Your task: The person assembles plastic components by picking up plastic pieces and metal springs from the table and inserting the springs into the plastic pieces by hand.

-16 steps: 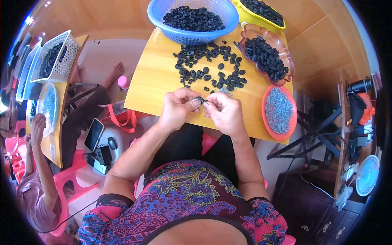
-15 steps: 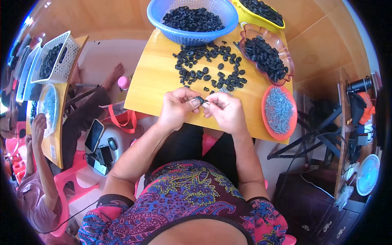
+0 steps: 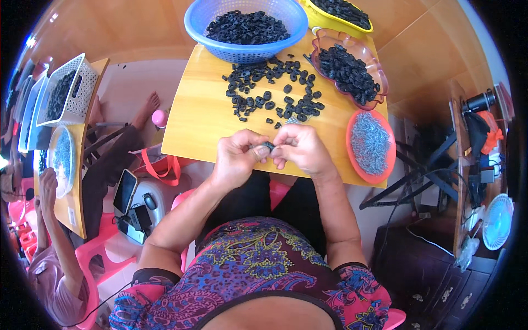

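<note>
Intently, two bare hands meet above the near edge of a yellow wood-grain table (image 3: 190,118), a small black part (image 3: 268,146) between them. The left hand (image 3: 236,158) pinches it narrowly between thumb and forefinger; the right hand (image 3: 302,152) closes thumb and fingertips on its right end, though whether they also hold something finer cannot be told. Loose black parts (image 3: 247,102) lie scattered toward 12 o'clock from the hands, before a heaped blue colander (image 3: 245,54). A yellow basket (image 3: 324,20) stands at 1 o'clock, a scalloped translucent tray (image 3: 383,77) of black parts nearer 2, and an orange-red dish (image 3: 390,165) of fine silvery pieces (image 3: 369,142) at 3. A co-worker's hand (image 3: 48,182) rises at 9 o'clock.
</note>
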Available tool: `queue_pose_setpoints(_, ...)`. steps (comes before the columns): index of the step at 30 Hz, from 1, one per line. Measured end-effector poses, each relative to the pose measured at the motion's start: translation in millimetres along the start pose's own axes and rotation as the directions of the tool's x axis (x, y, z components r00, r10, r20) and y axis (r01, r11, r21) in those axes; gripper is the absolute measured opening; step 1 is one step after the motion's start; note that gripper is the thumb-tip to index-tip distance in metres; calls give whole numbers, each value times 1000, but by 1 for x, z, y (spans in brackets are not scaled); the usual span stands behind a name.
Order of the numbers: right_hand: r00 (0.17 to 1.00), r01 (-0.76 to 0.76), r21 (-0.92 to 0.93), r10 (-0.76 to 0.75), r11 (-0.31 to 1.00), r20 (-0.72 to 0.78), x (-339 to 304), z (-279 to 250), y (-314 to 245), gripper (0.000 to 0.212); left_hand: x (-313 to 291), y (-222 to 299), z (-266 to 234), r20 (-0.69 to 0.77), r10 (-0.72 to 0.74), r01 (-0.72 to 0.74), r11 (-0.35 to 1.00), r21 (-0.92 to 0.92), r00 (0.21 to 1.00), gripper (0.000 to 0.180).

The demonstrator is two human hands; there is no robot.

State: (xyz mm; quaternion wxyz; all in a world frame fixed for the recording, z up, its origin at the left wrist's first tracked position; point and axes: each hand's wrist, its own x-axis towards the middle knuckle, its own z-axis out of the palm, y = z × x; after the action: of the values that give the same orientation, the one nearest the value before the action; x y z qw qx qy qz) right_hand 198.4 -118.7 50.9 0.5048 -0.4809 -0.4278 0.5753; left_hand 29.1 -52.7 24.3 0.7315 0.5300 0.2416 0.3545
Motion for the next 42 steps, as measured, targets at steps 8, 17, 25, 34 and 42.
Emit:
queue_pose_setpoints(8, 990, 31, -157, -51, 987, -129, -7, -5, -11, 1, 8, -4, 6, -5, -5, 4, 997, -81, 1000, 25)
queue_pose_setpoints(17, 532, -237, -683, -496, 691, -686, -3, -137, -83, 15, 3, -9, 5, -14, -96, 97, 972, 214, 995, 33)
queue_pose_setpoints(25, 786, 428, -592, -604, 683, -128, -59, -32, -115, 21, -11, -12, 22, 117, -95, 46, 928, 369, 989, 20)
queue_pose_setpoints(34, -48, 472, 612, -675, 634, 736, -75, 25, -188, 10, -5, -3, 22, 229, 64, -183, 814, 551, 971, 18)
queue_pose_setpoints(42, -116, 520, 743, -826, 423, 551, -97, 14, -180, 12, 64, 16, -7, 285, 383, -396, 253, 883, 879, 20)
